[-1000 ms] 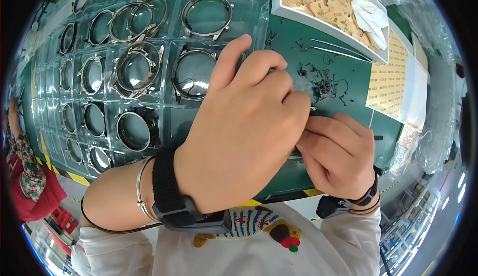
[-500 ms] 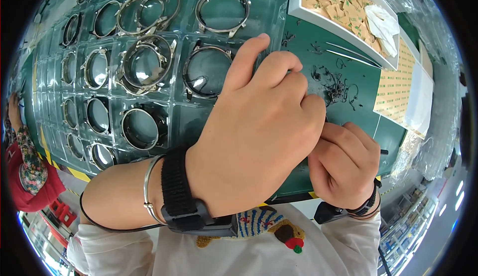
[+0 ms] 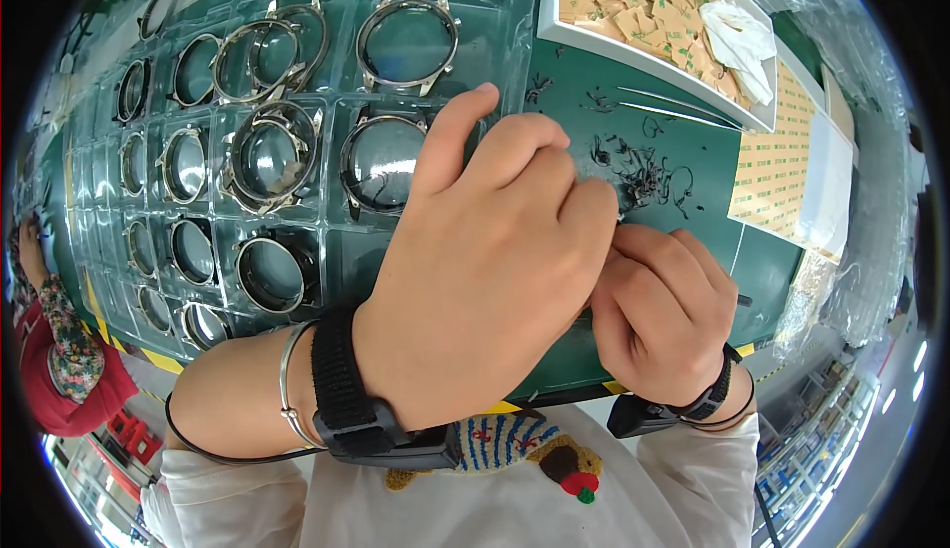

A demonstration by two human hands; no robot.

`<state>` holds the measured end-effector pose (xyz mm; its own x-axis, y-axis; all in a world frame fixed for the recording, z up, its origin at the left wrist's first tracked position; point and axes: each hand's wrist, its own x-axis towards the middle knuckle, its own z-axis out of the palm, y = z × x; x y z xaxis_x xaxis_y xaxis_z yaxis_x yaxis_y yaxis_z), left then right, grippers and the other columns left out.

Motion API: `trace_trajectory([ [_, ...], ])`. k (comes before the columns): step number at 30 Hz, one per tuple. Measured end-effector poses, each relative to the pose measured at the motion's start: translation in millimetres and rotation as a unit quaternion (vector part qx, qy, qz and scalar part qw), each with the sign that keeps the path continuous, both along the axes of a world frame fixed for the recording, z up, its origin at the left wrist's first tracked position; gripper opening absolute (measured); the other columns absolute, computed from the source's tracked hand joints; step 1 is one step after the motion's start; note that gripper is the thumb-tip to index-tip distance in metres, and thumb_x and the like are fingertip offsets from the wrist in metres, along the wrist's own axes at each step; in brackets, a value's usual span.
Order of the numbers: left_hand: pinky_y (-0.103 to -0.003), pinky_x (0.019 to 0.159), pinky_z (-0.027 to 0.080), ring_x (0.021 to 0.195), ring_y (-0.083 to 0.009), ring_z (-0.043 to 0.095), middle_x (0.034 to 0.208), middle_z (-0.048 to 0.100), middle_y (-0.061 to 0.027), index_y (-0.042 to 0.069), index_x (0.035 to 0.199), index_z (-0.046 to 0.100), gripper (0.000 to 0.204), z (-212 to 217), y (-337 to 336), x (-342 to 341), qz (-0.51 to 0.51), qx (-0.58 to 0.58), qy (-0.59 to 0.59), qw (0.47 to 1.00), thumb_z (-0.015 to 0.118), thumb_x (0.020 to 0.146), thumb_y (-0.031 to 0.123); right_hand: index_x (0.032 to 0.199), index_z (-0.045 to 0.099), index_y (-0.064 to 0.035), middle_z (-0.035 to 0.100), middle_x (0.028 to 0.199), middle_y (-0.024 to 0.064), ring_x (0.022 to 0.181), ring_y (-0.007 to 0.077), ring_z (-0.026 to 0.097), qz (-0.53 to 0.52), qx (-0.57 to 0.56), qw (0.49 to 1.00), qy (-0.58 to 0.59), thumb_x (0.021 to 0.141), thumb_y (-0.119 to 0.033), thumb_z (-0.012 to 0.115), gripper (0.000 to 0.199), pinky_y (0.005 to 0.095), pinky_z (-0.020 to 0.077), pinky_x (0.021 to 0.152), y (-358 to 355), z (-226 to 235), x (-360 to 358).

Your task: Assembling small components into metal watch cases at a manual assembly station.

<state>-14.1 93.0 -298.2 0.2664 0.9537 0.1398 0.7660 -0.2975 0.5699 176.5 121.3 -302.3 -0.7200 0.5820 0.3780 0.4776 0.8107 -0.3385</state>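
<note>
My left hand (image 3: 485, 261) is over the table's front part, its fingers curled and its thumb hidden underneath. My right hand (image 3: 668, 311) presses close against it, fingers bent inward in a pinch. Whatever is between the hands is covered by them; only a tiny shiny tip shows at their meeting point. Beyond my right hand a short black rod (image 3: 744, 301) sticks out, and I cannot tell whether it is held. Just past my left fingers, one round metal watch case (image 3: 389, 133) sits in a clear plastic tray (image 3: 435, 103).
Several more watch cases (image 3: 273, 273) fill the tray's pockets to the left. Black thread-like scraps (image 3: 638, 174) lie on the green table, beside metal tweezers (image 3: 678, 108). A white box (image 3: 643, 53) of tan adhesive pieces and adhesive sheets (image 3: 777, 167) are at right. Another person's sleeve (image 3: 64, 335) shows far left.
The view has shifted slightly, so the tray, box and both hands appear a little further left. The hands keep nearly the same pose together.
</note>
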Motion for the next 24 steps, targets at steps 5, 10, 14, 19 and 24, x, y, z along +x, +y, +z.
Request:
trace_trajectory([
  [5,-0.056,0.114,0.030,0.118,-0.0280,0.057,0.096,0.063,-0.0037,0.012,0.112,0.069,0.057,3.2,4.1,-2.1,0.005,-0.012,-0.026,1.000,0.088,0.058,0.017,0.087,0.070,0.0007,0.069,0.094,0.0133,0.062,0.0241,0.056,0.037,-0.058,0.998,-0.013,0.066,0.006,0.073,0.022,0.0329,0.0456,0.052,4.5,5.9,2.2],
  [10,-0.057,0.114,0.029,0.119,-0.0283,0.056,0.096,0.062,-0.0027,0.012,0.115,0.071,0.059,6.2,6.7,-17.8,-0.074,-0.041,-0.044,0.995,0.088,0.059,0.019,0.086,0.070,0.0000,0.070,0.092,0.0123,0.060,0.0233,0.056,0.100,-0.108,0.989,0.005,0.066,0.003,0.074,0.020,0.0334,0.0444,0.050,8.8,7.3,8.0],
  [14,-0.059,0.114,0.030,0.121,-0.0288,0.056,0.095,0.062,-0.0018,0.013,0.114,0.073,0.058,4.3,1.4,-14.2,-0.075,-0.018,-0.011,0.997,0.088,0.058,0.019,0.085,0.070,-0.0005,0.069,0.090,0.0111,0.058,0.0236,0.054,0.124,-0.108,0.986,0.005,0.066,0.001,0.075,0.020,0.0338,0.0433,0.049,15.1,6.8,11.2],
  [19,-0.061,0.114,0.030,0.120,-0.0293,0.056,0.095,0.061,-0.0011,0.012,0.112,0.076,0.057,-0.7,-3.4,-6.5,-0.049,0.019,0.024,0.998,0.087,0.056,0.017,0.084,0.071,-0.0010,0.069,0.089,0.0106,0.058,0.0241,0.053,0.093,-0.088,0.992,-0.005,0.065,-0.001,0.076,0.020,0.0342,0.0422,0.049,11.3,6.6,7.5],
  [24,-0.061,0.114,0.031,0.117,-0.0295,0.058,0.095,0.060,-0.0011,0.011,0.110,0.076,0.056,-3.1,-4.9,-4.6,-0.040,0.030,0.020,0.999,0.086,0.054,0.015,0.084,0.072,-0.0039,0.067,0.091,0.0041,0.059,0.0162,0.052,0.119,-0.053,0.991,-0.004,0.054,-0.011,0.071,0.031,0.0282,0.0417,0.044,19.9,3.3,12.5],
])
